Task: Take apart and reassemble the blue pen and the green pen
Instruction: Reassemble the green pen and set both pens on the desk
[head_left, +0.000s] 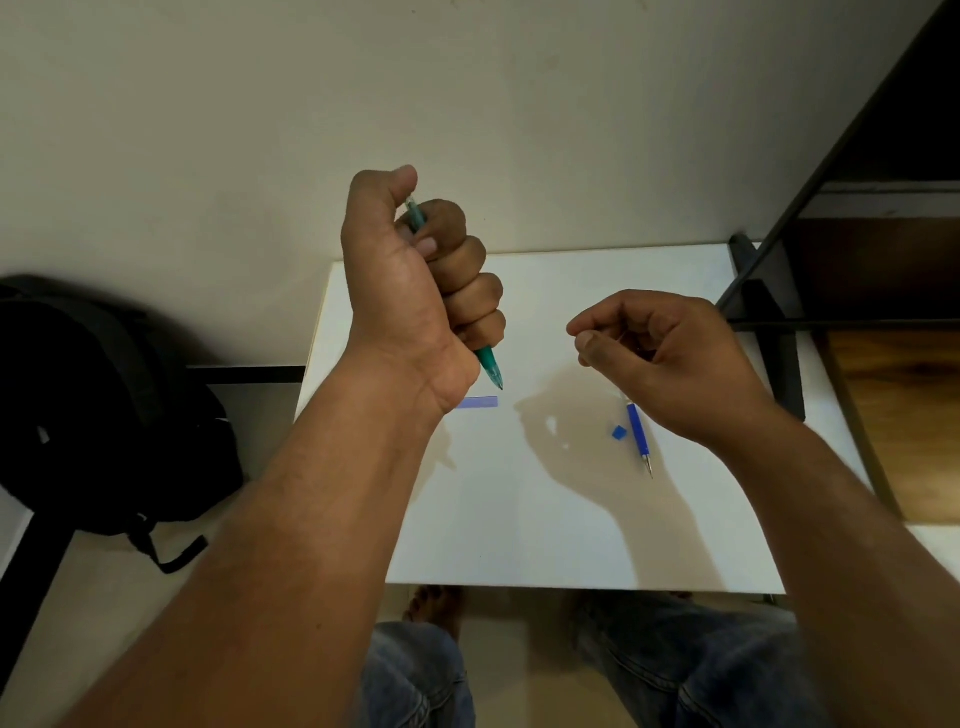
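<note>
My left hand (415, 280) is raised above the white table (519, 519) in a fist around the green pen (491, 370). The pen's tip points down and toward me, and my thumb rests over its top end. My right hand (670, 358) hovers over the table's right side with thumb and forefinger pinched together; I cannot tell whether anything small is between them. Below it on the table lies the blue pen's front part (638, 435), its metal tip toward me. A small blue piece (618, 432) lies beside that part. A pale blue tube (479, 401) lies near my left wrist.
A black backpack (104, 415) sits on the floor to the left of the table. A dark metal frame (779, 312) and a wooden shelf stand at the right. A pale wall is behind the table. My knees in jeans show below the near edge.
</note>
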